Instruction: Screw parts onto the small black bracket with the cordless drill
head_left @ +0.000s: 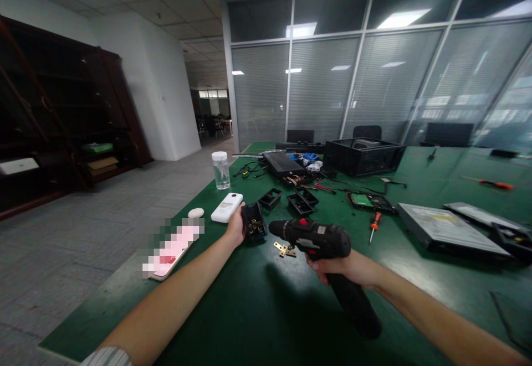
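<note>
My right hand [338, 269] grips a black cordless drill [318, 237] with red details, its chuck pointing left. My left hand [236, 227] is closed on the edge of a small black plastic box [254, 222] that is tilted toward me, with brass-coloured metal pieces inside. The drill's front end is close to the right of the box; I cannot tell whether a bit touches it. Several flat brass-coloured strips with holes [285, 250] lie on the green table below the chuck. Similar empty black boxes [301, 202] stand just behind.
Left on the table [199, 310] lie a white device [226, 207], a phone [170, 252] and a clear jar [221, 171]. Behind are a black frame case [363, 155] and tangled cables. Rightward are a screwdriver [375, 223] and a silver disc drive [451, 228].
</note>
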{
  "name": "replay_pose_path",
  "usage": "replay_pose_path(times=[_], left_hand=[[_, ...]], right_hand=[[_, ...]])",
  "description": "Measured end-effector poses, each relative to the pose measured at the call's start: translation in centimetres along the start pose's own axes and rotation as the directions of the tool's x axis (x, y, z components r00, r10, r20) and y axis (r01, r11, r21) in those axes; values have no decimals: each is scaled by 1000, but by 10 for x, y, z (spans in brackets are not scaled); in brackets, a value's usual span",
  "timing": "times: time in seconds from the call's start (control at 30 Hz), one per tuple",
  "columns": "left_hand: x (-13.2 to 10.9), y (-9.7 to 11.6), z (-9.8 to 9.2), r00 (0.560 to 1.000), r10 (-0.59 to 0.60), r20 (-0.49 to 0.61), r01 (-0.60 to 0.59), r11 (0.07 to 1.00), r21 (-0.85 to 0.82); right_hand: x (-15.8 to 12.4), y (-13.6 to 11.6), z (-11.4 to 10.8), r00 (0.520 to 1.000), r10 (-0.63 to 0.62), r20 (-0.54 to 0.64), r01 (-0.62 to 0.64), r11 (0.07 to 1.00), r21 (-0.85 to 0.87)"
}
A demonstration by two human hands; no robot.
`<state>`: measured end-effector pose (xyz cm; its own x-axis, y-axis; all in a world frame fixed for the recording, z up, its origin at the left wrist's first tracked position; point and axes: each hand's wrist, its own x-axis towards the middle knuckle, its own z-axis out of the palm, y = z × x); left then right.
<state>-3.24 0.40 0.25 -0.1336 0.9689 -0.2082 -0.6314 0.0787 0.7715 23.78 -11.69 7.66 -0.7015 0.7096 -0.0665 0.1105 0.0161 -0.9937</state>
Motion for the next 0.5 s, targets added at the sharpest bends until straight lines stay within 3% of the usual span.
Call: replay_pose_path(times=[0.23, 0.5], left_hand=[[-1, 1, 2, 999, -6, -31, 5, 1000, -22], [-6, 1, 5, 994, 106, 4, -106, 994, 15]], right_hand=[[0, 0, 1, 999, 26, -19, -26, 999, -46], [1, 0, 5, 1000, 2, -3, -2, 999, -51]])
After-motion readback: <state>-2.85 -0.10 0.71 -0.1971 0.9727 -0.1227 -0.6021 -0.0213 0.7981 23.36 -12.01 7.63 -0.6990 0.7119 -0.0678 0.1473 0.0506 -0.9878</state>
